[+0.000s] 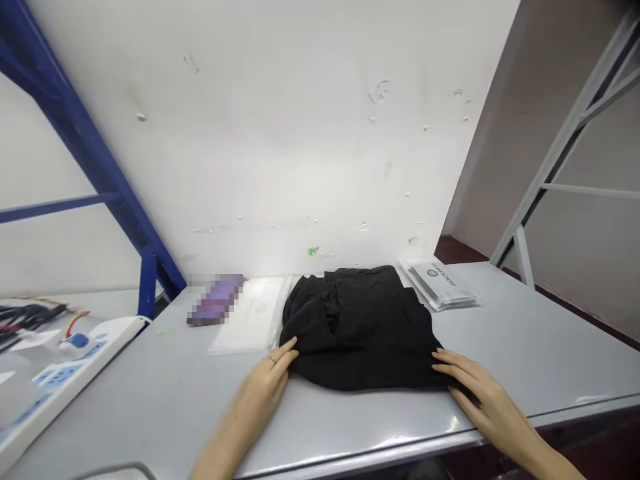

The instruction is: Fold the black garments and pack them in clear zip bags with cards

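A black cloth (365, 333), loosely folded with wrinkles on its left part, lies flat on the grey table (185, 400). My left hand (273, 373), with a ring on one finger, touches the cloth's lower left edge, fingers close together. At the lower right corner, my right hand (473, 387) rests its spread fingertips on the cloth's edge. Left of the cloth are flat white plastic bags (255, 313). Behind it to the right sits a stack of printed packages (440, 283).
A purple item (217, 298), partly pixelated, lies at the back left. A white power strip (75, 373) with plugs and cables runs along the left. Blue metal legs (100, 147) and a grey frame (555, 153) flank the white wall (300, 133).
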The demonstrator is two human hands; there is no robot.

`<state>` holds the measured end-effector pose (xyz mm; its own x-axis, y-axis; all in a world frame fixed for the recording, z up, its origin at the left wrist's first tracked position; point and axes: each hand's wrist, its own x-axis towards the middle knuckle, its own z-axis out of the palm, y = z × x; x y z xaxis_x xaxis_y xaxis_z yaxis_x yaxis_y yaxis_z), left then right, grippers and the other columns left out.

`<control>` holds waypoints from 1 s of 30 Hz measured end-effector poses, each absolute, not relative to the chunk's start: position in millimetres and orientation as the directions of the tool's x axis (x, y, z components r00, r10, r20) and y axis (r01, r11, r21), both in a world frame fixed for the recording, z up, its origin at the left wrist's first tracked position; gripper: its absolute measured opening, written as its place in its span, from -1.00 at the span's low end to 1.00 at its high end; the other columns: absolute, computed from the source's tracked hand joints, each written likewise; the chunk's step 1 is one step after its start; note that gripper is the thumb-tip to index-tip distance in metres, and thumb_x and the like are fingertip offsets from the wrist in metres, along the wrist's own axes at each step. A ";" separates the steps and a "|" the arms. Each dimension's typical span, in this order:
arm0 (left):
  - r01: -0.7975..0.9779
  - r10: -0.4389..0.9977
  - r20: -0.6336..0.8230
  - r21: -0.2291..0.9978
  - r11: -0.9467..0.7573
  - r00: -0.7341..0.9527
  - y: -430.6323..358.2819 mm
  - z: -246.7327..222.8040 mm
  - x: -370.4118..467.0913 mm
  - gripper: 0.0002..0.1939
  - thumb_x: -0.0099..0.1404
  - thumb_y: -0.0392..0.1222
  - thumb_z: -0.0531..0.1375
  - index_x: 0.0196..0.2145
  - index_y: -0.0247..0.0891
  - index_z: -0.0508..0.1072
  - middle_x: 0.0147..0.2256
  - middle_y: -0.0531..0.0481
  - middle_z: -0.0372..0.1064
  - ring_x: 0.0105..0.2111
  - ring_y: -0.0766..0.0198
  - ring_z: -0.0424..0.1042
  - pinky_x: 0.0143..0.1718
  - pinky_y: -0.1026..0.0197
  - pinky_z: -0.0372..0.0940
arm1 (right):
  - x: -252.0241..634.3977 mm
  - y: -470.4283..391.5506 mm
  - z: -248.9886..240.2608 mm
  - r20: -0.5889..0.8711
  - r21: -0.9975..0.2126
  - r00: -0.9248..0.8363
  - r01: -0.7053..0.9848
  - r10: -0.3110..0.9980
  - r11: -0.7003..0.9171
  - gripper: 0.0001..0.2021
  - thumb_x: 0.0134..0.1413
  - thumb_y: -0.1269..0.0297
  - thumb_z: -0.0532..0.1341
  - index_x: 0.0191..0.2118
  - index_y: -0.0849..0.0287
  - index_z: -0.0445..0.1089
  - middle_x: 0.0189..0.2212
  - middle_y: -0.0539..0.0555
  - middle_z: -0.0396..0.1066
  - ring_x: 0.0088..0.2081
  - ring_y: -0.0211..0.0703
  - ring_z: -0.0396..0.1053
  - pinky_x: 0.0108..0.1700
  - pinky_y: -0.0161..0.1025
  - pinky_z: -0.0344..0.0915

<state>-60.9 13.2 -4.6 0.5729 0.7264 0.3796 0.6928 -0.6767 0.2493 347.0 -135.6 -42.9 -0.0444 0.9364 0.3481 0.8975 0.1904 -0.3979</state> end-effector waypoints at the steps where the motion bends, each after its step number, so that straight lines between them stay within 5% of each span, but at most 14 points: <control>1: 0.693 0.733 0.371 0.261 -0.672 0.571 12.9 -5.8 -62.0 -0.60 0.34 -0.25 -0.08 0.01 -0.11 0.42 0.16 -0.04 0.29 0.05 0.15 0.41 0.05 0.12 0.38 | 344.5 -134.6 -40.0 0.347 -0.408 -0.033 0.894 0.937 0.183 -0.65 0.21 0.28 0.06 0.07 -0.08 0.37 0.18 0.04 0.26 0.24 0.08 0.13 0.21 0.11 0.19; 13: 0.637 0.758 0.346 0.411 -0.652 0.553 14.9 -19.6 -69.4 -0.56 0.31 -0.26 -0.09 0.03 -0.04 0.42 0.17 0.03 0.28 0.03 0.13 0.42 -0.01 0.06 0.43 | 329.0 -132.5 -23.4 0.344 -0.416 0.046 0.903 0.938 0.108 -0.62 0.16 0.39 0.05 0.05 0.02 0.40 0.16 0.06 0.30 0.24 0.02 0.15 0.22 0.12 0.15; 24: 0.575 0.730 0.464 0.452 -0.682 0.502 -7.1 19.1 -66.8 -0.70 0.31 -0.07 -0.01 -0.21 -0.17 0.47 -0.23 -0.08 0.47 -0.17 0.09 0.46 -0.11 0.08 0.36 | 331.4 -154.6 -3.8 0.322 -0.720 0.074 0.666 0.944 0.193 -0.75 0.14 0.25 0.11 -0.13 0.10 0.48 0.07 0.10 0.40 0.20 -0.01 0.22 0.25 0.07 0.11; 30: 0.617 0.688 0.409 0.310 -0.723 0.600 -27.4 40.5 -84.5 -0.83 0.21 -0.09 0.08 -0.36 -0.13 0.45 -0.06 -0.06 0.48 0.16 -0.09 0.18 0.11 -0.22 0.09 | 325.7 -180.2 14.3 0.256 -0.796 0.021 0.573 0.966 0.198 -0.76 0.07 0.18 0.19 -0.16 0.11 0.49 0.03 0.10 0.43 0.21 0.03 0.21 0.27 0.10 0.04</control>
<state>-84.5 -27.4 40.5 0.5997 0.6878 0.4090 0.6175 -0.7228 0.3103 325.7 -180.2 14.3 0.0214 0.9664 0.2560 0.5727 0.1980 -0.7955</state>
